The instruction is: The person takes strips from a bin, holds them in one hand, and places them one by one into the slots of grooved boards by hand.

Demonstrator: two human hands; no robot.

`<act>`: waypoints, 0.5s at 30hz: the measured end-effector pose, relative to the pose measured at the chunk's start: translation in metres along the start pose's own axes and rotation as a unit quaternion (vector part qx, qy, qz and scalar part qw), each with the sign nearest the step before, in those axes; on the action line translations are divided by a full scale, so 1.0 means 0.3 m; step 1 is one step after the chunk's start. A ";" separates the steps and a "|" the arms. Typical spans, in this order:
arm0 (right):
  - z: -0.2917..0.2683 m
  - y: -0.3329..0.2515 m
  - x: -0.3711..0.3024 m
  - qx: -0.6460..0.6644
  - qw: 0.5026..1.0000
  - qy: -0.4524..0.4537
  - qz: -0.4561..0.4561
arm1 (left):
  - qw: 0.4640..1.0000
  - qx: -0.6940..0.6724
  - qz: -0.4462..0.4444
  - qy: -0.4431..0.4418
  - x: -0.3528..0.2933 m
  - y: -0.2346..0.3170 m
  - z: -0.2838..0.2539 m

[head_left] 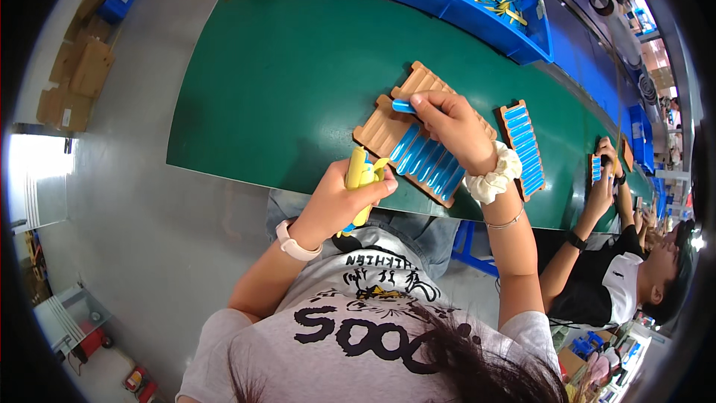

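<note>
Past dark hair (477,351) at frame bottom, pinches blue strip (403,106) in right grip (451,125) over mid-frame tray (379,124), likely end-held for clearance; wraps left grip (341,195) round yellow pieces (358,168).

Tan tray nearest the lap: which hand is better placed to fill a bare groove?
Right, probably: the right hand holds a blue piece at the tray, near its bare grooves; the left hand is busy with yellow objects.
</note>
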State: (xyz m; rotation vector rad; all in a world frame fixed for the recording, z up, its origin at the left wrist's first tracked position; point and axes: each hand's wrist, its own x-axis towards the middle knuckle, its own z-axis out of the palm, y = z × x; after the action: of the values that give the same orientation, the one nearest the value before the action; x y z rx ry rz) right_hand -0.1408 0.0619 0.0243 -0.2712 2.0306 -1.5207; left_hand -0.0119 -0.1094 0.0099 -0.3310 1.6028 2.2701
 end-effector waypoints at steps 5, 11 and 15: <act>-0.016 -0.021 0.001 -0.191 0.976 -0.056 -0.094 | 0.999 -0.028 -0.009 0.029 -0.016 -0.002 -0.046; 0.009 -0.005 0.033 -0.356 0.898 -0.009 -0.257 | 0.998 -0.050 -0.011 0.024 -0.022 0.006 -0.052; 0.021 0.002 0.037 -0.375 0.885 -0.011 -0.275 | 0.999 -0.040 -0.003 0.013 -0.020 0.000 -0.047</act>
State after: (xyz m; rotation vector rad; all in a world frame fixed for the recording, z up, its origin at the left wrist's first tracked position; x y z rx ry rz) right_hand -0.1462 0.0515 0.0191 -1.2473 2.5768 -0.8951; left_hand -0.0065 -0.1234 0.0073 -0.3876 1.5242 2.3383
